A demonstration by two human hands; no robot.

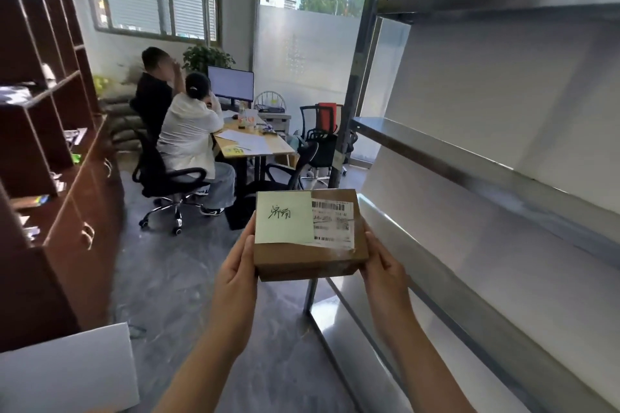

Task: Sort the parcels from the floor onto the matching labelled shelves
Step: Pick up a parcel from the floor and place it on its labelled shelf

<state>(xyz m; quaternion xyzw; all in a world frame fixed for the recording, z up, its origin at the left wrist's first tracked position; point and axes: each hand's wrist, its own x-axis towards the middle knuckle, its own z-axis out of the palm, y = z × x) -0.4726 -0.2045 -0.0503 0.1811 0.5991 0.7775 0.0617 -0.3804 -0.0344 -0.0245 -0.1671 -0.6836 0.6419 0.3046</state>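
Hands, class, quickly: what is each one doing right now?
Left hand: holds the cardboard parcel by its left side.
Right hand: holds the parcel's right side.

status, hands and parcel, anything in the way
Left hand and right hand grip parcel by its sides. Parcel off floor, not yet shelved. Metal shelves at right, nothing between.

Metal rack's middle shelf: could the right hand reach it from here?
Probably yes. The right hand is close to the middle shelf, which looks bare, with nothing between them, though it is holding the parcel together with the left hand.
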